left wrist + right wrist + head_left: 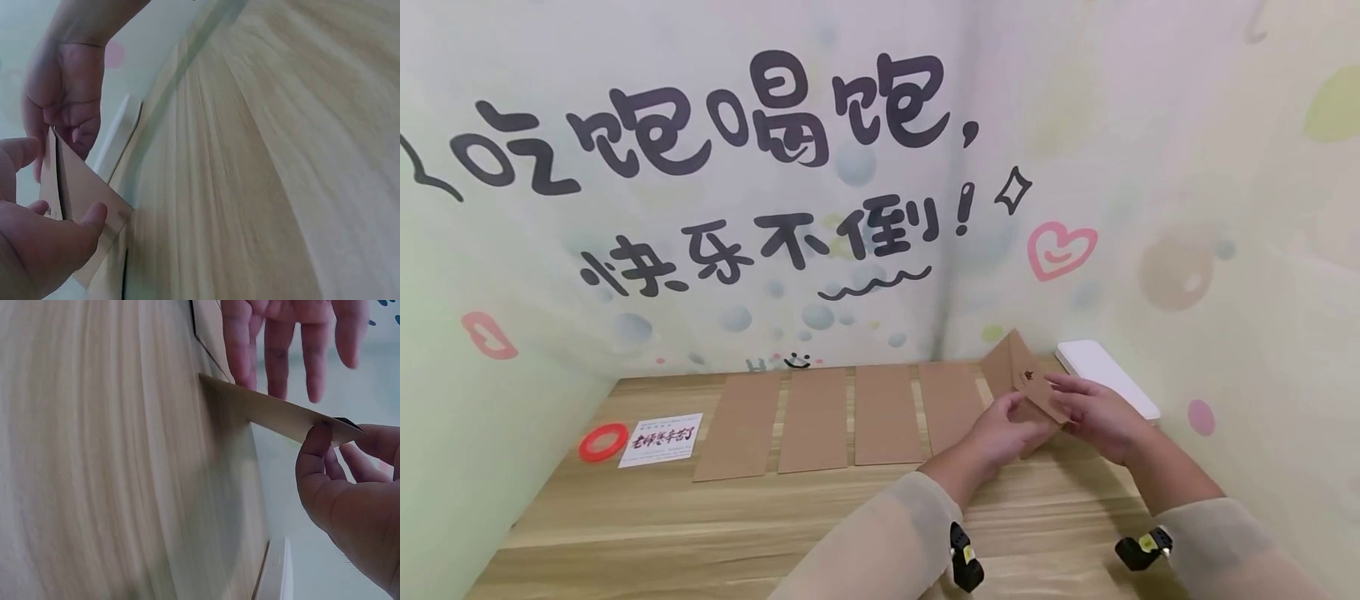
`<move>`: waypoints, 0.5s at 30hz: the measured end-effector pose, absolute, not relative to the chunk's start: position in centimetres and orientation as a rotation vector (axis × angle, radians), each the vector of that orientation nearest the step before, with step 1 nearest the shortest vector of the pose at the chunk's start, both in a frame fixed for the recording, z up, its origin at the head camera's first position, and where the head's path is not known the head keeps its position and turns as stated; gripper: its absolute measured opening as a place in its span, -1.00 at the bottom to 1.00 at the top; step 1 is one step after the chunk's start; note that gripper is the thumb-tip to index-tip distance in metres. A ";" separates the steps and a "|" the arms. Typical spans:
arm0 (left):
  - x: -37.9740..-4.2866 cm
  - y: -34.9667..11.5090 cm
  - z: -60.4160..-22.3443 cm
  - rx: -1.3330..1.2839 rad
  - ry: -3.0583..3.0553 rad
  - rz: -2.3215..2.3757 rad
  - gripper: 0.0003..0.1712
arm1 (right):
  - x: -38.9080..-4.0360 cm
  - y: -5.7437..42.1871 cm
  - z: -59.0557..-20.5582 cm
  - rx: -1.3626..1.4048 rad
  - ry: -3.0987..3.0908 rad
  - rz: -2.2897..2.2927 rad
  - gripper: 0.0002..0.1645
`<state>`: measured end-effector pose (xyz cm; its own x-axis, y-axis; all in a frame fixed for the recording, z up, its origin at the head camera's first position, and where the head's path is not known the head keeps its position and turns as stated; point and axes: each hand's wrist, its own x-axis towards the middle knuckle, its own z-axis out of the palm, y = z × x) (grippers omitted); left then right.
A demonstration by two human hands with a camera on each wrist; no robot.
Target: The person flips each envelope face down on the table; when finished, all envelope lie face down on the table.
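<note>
A brown paper envelope (1036, 390) with a small dark print is held up at a tilt at the right end of the table. My right hand (1101, 417) pinches its right corner, thumb on one face and fingers on the other, as the right wrist view shows (353, 500). A dark gap runs along one edge of the envelope (84, 181) in the left wrist view. My left hand (988, 433) is at its lower left side, fingers largely straight and right at the paper; these fingers (278, 356) partly pass behind the envelope in the right wrist view.
Several flat brown envelopes (887, 417) lie in a row along the back wall. To their left are a white card (661, 440) with dark lettering and a red ring (603, 442). A white flat box (1105, 375) stands at the right wall. Printed walls enclose the wooden table (700, 533).
</note>
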<state>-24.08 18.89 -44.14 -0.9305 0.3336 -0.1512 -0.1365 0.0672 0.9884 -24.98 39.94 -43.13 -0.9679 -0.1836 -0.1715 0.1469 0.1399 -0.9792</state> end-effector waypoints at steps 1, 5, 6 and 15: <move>-24.0 18.9 -44.0 0.194 1.999 1.932 -0.23 | -24.9 39.8 -43.1 -0.036 2.157 -1.910 -0.26; -23.7 19.1 -43.2 0.196 2.000 1.933 -0.26 | -24.5 39.1 -42.8 -0.025 2.156 -1.899 -0.30; -23.6 19.1 -43.1 0.200 2.004 1.933 -0.27 | -24.4 39.0 -42.7 -0.022 2.157 -1.898 -0.29; -23.2 19.3 -42.3 0.173 2.018 1.950 -0.32 | -24.3 37.9 -42.5 -0.067 2.148 -1.846 -0.17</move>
